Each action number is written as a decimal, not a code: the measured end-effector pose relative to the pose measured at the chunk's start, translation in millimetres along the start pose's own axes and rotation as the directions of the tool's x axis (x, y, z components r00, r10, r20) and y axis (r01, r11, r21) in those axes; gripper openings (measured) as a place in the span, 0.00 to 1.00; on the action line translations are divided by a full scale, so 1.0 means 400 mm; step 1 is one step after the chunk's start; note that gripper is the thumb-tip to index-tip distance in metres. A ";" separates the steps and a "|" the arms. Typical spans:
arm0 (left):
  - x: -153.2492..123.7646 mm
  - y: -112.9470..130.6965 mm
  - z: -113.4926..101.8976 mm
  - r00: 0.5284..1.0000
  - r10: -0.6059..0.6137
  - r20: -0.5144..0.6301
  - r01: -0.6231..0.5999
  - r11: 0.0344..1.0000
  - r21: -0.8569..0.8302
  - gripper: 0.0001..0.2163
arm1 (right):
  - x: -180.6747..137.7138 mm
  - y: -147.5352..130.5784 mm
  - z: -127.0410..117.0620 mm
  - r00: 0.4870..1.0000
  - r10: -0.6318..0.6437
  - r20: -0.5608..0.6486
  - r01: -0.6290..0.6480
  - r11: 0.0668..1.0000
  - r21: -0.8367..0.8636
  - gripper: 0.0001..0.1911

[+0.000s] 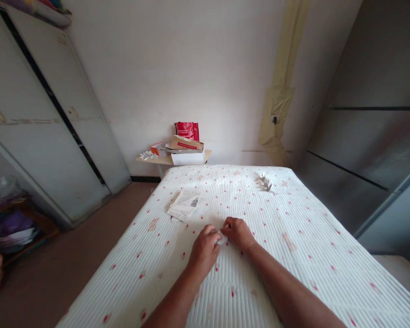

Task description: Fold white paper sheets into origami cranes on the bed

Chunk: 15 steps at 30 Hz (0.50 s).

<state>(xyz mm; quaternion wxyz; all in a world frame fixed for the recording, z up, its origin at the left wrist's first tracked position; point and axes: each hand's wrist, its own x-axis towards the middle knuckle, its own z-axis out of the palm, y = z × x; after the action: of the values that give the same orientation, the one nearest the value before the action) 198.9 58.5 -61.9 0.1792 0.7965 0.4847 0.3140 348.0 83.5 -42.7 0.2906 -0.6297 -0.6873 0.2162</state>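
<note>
1. Paper [222, 239]: between both hands, over the bed [130, 282]; fingers cover much of it, so its long axis and direction cannot be told.
2. Left hand [204, 248] and right hand [239, 233]: close together, both pinching the paper.
3. Sheets [184, 206]: ahead, leftward.
4. Folded pieces [264, 183]: farther, rightward, outlines unclear.
5. Box [187, 158]: beyond the bed.

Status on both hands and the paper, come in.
Left grip and right grip both on small white paper. Paper partly hidden. Printed sheets ahead left, pale scraps ahead right, both apart from the grips.
</note>
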 end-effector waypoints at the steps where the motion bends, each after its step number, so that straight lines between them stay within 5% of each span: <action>1: -0.007 0.005 -0.002 0.999 0.038 0.014 -0.039 0.998 0.056 0.14 | -0.001 -0.001 0.001 1.000 0.001 -0.001 -0.001 0.999 -0.051 0.03; 8: -0.038 0.012 -0.005 0.965 0.198 0.170 -0.246 0.908 0.340 0.12 | 0.002 0.030 -0.005 0.992 -0.119 -0.035 0.107 0.964 -0.243 0.06; 15: -0.046 0.015 -0.017 0.963 0.185 0.197 -0.247 0.900 0.359 0.14 | 0.004 0.052 -0.018 0.948 -0.319 -0.008 0.318 0.944 0.085 0.05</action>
<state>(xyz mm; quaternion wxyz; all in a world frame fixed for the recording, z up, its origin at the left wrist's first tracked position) 192.1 39.0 -59.2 0.0233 0.8873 0.4290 0.1678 368.1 86.8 -51.0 0.3463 -0.4968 -0.7710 0.1971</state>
